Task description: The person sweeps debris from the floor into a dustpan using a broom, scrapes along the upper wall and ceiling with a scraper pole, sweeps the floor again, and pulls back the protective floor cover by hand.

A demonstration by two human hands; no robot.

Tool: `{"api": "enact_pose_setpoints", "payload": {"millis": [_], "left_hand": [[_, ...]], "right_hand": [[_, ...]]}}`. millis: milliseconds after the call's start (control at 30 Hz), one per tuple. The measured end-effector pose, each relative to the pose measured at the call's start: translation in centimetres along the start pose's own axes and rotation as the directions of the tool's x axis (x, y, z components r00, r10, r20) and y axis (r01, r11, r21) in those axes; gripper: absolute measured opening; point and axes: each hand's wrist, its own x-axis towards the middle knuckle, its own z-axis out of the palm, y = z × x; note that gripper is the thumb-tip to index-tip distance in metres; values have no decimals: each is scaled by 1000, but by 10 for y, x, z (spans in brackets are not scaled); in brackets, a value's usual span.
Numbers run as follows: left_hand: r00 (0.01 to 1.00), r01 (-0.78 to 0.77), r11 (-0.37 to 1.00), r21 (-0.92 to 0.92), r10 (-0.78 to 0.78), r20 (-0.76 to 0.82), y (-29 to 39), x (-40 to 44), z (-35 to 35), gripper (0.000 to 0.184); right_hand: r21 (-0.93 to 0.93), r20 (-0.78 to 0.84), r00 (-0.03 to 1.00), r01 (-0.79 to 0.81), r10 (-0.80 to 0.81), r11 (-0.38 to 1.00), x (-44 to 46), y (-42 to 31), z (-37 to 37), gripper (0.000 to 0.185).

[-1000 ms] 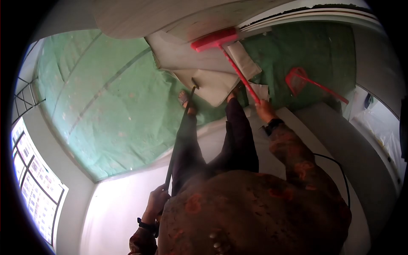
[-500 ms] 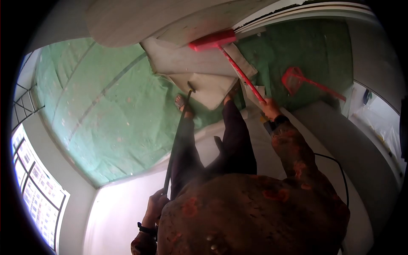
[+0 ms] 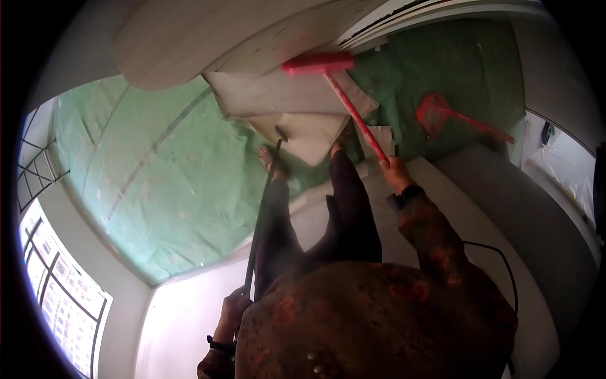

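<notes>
The right hand [image 3: 396, 175] grips the red broom [image 3: 356, 117], which stretches toward the far side. The left hand [image 3: 235, 309], nearer, clasps a dark pole [image 3: 261, 218] (a red long-handled tool [image 3: 476, 125] lies far right).

The broom [image 3: 358, 110] is slanting forward from the right hand [image 3: 396, 174], its head lying ahead of the 2 feet [image 3: 338, 148]. The pole [image 3: 257, 234] is running forward from the left hand [image 3: 233, 309] along the left leg [image 3: 278, 221], its far end reaching over the loose sheet [image 3: 315, 134]. That sheet is lying between 2 stretches of floor covering [image 3: 164, 183]. The dustpan [image 3: 435, 117] is lying on the right stretch, right of the broom. The window [image 3: 63, 284] is standing far left; the cable [image 3: 505, 259] is curving right of the right arm [image 3: 435, 234].
</notes>
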Motion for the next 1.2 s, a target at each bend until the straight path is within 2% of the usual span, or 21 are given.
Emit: {"api": "enact_pose_setpoints", "payload": {"millis": [67,133,167,233,267,333,400,467,533,667,733,800,900,1033,1200], "left_hand": [[999,-50,999,22,49,11,-3,2,-3,31],[955,-295,938,183,286,77,-1,2,-6,28],[953,-302,935,186,293,75,1,5,-7,28],[986,-163,981,102,159,48,3,3,-6,27],[987,-158,982,102,154,47,7,0,-5,27],[995,99,995,-3,-99,-7,25,0,-4,28],[999,40,999,18,-40,-11,28,2,-4,29],[1000,-13,999,37,14,-18,32,2,-3,31],[991,131,991,2,-131,-6,40,1,-1,32],[998,54,999,7,-54,-30,34,1,5,32],[998,62,994,86,-59,-32,42,1,6,33],[997,78,994,79,-75,-36,33,0,8,33],[991,133,988,81,-130,-44,31,1,10,35],[985,169,985,21,-168,-24,32,0,10,36],[983,182,980,-81,-182,14,7,0,11,35]], "right_hand": [[24,122,991,53,-56,998,-16,-11,-6,31],[-6,147,987,67,-65,998,-27,-11,-12,31],[-36,172,981,96,-89,995,-26,-14,-15,31],[-62,177,981,89,-77,994,-32,-29,-25,30],[-89,186,981,76,-59,993,-37,-38,-32,30],[-91,198,980,47,-28,995,-43,-46,-56,29],[-98,208,978,23,-2,995,-49,-49,-83,29],[-169,173,981,-64,94,983,-63,-45,-102,27],[-155,174,983,-36,64,987,-75,-28,-116,27],[-127,178,984,28,-5,992,-83,-14,-121,26],[-100,214,977,7,15,995,-76,-18,-108,25],[-76,250,967,-20,39,997,-67,-18,-84,25],[-126,256,966,69,-34,990,-49,-27,-34,24],[-105,197,973,143,-120,984,-39,-91,30,22],[-102,196,977,112,-90,988,-54,-125,102,24]]}}
